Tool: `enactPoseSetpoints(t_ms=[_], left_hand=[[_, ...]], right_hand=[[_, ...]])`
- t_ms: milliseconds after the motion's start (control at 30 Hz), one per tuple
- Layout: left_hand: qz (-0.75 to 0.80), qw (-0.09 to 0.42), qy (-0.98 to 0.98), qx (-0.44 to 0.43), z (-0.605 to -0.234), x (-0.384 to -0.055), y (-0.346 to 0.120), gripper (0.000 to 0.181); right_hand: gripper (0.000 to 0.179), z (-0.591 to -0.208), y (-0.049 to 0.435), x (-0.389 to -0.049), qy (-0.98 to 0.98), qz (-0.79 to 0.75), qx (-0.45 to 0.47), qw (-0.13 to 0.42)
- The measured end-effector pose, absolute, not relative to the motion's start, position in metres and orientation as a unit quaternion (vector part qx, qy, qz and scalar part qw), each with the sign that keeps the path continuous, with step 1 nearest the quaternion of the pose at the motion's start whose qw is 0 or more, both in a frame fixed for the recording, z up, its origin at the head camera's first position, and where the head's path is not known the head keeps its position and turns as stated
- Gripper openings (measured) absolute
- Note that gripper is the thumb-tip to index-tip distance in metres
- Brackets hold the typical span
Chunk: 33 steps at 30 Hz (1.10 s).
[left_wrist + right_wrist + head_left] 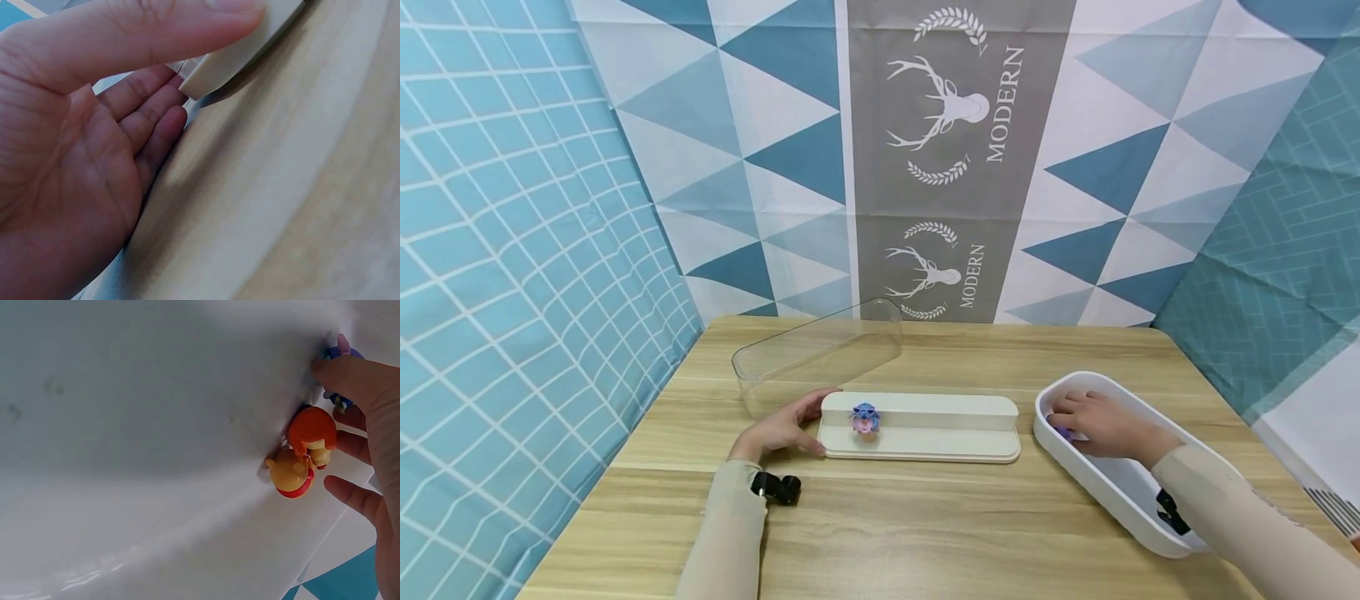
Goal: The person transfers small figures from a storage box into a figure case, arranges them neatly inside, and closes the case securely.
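Observation:
My left hand (784,427) holds the left end of a cream stepped display base (947,414), thumb along the front and fingers behind. In the left wrist view, the thumb lies against the base's corner (215,74). A small blue-and-pink figurine (865,419) stands near the left end of the base. Inside a long white bin, at its far end, my right hand (1101,423) pinches a blue-purple figurine with a pink ear (344,347), partly hidden by the thumb. Beside those fingers lies a yellow bear figurine (289,472) together with an orange-backed figure (311,427).
The white bin (1078,473) stands at a slant on the right of the wooden table (925,525). A clear plastic cover (820,358) sits behind my left hand. Patterned cloth (782,150) hangs behind the table, with blue tiled cloth (527,250) at the left.

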State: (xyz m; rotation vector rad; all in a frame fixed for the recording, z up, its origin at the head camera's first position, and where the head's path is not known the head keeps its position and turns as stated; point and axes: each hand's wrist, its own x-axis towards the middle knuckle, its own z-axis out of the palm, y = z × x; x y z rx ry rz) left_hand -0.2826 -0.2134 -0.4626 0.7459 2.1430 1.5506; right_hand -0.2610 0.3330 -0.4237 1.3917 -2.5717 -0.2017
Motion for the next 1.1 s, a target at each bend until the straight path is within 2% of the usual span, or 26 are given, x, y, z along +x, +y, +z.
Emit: enactPoseSetpoints(t_ms=[233, 667, 1100], left_hand=[[0.548, 0.193, 0.767, 0.272, -0.4623, -0.2833, -0.2138, 0.104], [0.551, 0.197, 0.766, 0.266, -0.4618, -0.2831, -0.2136, 0.104], [0.553, 0.199, 0.763, 0.269, -0.4610, -0.2825, -0.2125, 0.104]], right_hand=[[0.037, -0.4232, 0.3322, -0.2608, -0.870, -0.068, 0.474, 0.118], [0.035, -0.4171, 0.3294, -0.2600, -0.884, -0.004, 0.456, 0.105], [0.029, -0.4184, 0.3291, -0.2605, -0.910, 0.091, 0.400, 0.058]])
